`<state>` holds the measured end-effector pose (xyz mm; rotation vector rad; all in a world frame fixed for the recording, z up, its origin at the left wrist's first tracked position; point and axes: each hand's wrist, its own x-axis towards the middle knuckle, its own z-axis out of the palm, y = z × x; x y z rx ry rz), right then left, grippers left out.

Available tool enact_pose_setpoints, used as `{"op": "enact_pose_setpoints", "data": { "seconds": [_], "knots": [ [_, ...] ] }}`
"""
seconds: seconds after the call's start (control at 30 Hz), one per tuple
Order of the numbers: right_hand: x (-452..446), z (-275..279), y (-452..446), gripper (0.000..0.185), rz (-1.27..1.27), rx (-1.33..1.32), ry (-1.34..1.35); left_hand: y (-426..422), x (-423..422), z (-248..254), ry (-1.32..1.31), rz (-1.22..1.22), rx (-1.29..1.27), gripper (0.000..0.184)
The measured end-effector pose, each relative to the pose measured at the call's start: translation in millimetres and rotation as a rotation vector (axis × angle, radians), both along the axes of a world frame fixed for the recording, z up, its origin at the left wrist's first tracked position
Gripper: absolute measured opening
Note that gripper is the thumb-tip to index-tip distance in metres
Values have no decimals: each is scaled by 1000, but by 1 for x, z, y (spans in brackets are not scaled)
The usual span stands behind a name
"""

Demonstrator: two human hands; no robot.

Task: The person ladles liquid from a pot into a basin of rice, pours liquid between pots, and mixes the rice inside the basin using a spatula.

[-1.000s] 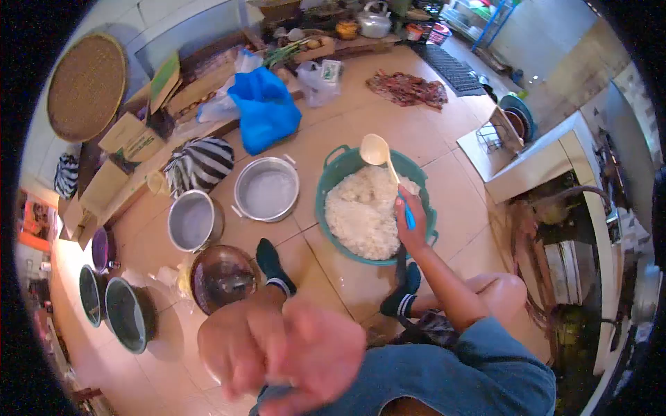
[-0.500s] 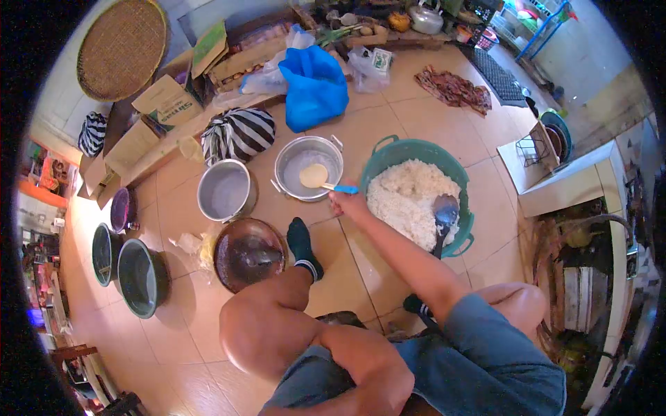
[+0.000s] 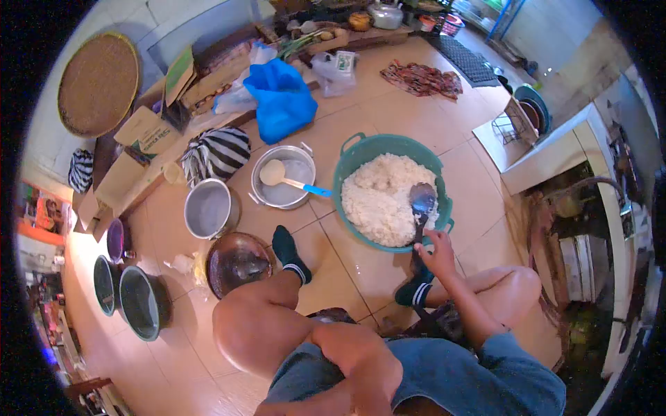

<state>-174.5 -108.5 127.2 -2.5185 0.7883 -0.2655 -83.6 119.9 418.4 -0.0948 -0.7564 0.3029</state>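
My right hand (image 3: pixel 437 254) is at the near rim of a green basin (image 3: pixel 447 208), its fingers closed on the handle of a dark serving spoon (image 3: pixel 423 201). The spoon's bowl rests on the heap of cooked white rice (image 3: pixel 378 204) in the basin. Left of the basin, a cream ladle (image 3: pixel 273 172) with a blue-tipped handle leans across the rim of a metal pot (image 3: pixel 310 161). My left forearm shows at the bottom, but the left hand is out of sight.
A second metal pot (image 3: pixel 208 209) and a brown round pan (image 3: pixel 232 267) stand by my socked foot (image 3: pixel 284 248). Dark buckets (image 3: pixel 142 298) are at the left. Behind lie a striped bundle (image 3: pixel 218 152) and a blue bag (image 3: pixel 281 100). A cabinet (image 3: pixel 555 156) stands right.
My right hand has let go of the ladle, leaving it lying across the pot, and has moved right and nearer to me onto the serving spoon's handle. The view has shifted.
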Motion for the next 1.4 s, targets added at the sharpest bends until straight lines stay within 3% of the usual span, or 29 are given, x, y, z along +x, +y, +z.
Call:
{"op": "enact_pose_setpoints", "data": {
  "seconds": [0.13,0.33,0.57,0.7,0.8,1.0,1.07,1.17,1.2,1.3,1.4],
  "knots": [
    [-4,4,13,74,80,-151,120,-8,-4,1,-3,-7,100,48],
    [18,-3,7,88,36,95,467,-20,9,0,45,14,247,50],
    [25,-17,-8,99,-29,185,428,-8,-14,9,-83,-41,47,51],
    [9,-2,-41,68,-129,201,398,-8,-9,7,-136,-35,-85,52],
    [-12,-13,-89,45,-50,148,160,-10,-4,0,-138,37,-169,52],
    [18,125,-126,30,334,244,521,-3,5,-18,-182,-7,-170,51],
    [36,154,-133,29,393,301,661,-16,9,-21,-44,59,-112,44],
    [58,141,-152,27,556,266,702,-67,51,-31,490,317,242,29],
    [63,116,-160,27,596,236,659,-74,76,-63,722,336,477,27],
    [91,33,-164,27,606,262,633,-104,119,-219,959,462,1286,33],
    [121,-6,-130,29,492,184,675,-123,116,-372,1080,685,1434,34]
  ]
}}
